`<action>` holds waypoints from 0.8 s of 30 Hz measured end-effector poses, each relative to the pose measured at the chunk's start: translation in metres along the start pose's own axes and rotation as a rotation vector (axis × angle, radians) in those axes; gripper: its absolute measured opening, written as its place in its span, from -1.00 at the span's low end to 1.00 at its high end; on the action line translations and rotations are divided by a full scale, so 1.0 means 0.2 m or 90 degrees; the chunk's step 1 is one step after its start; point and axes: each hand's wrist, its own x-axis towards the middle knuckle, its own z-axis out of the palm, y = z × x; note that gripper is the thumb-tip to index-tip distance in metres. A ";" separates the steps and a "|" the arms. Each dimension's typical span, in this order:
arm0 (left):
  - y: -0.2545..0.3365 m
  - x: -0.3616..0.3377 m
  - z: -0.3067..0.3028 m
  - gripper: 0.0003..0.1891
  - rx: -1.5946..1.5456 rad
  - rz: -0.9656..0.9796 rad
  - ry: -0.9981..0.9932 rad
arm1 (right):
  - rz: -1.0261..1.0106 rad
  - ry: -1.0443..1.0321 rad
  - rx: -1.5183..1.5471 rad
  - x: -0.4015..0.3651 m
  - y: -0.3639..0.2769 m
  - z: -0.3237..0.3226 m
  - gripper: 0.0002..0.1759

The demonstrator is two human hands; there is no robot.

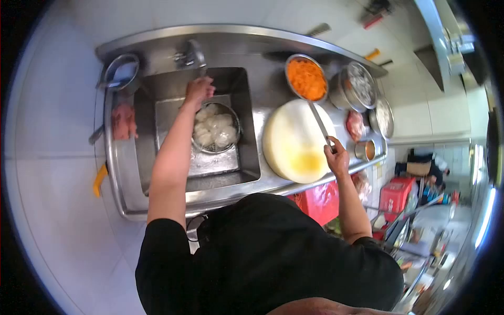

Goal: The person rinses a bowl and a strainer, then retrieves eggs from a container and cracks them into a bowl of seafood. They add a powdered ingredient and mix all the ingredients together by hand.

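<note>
My left hand (200, 90) is over the sink (197, 178), just below the tap (196, 53), with its fingers curled in. Whatever it may hold is hidden. Beneath and beside it, a round metal bowl (239, 126) in the sink holds several whitish, rounded pieces (216, 126) that look wet. My right hand (337, 156) is closed round the handle of a knife (319, 121). The long blade slants over the thick round cutting board (286, 136), its tip close to a bowl of shredded orange vegetable (306, 79). A yellow stain marks the board.
Right of the board stand a metal pot (344, 93) with pale contents, a bagged piece of meat (355, 126) and a small metal cup (365, 150). Pinkish meat (124, 122) and a metal container (122, 72) are left of the sink. A red crate (396, 198) stands farther right.
</note>
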 end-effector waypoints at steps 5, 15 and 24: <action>-0.16 0.04 -0.10 -0.63 0.577 0.124 0.071 | 0.032 0.003 -0.137 -0.06 0.42 -0.08 -0.48; -0.52 -0.28 -0.33 -0.44 0.553 0.045 0.297 | -0.286 0.002 -0.060 0.11 0.50 0.04 -0.63; -0.21 -0.67 -0.53 -0.41 0.492 0.095 0.445 | -0.262 0.439 0.312 0.63 0.05 -1.25 -0.41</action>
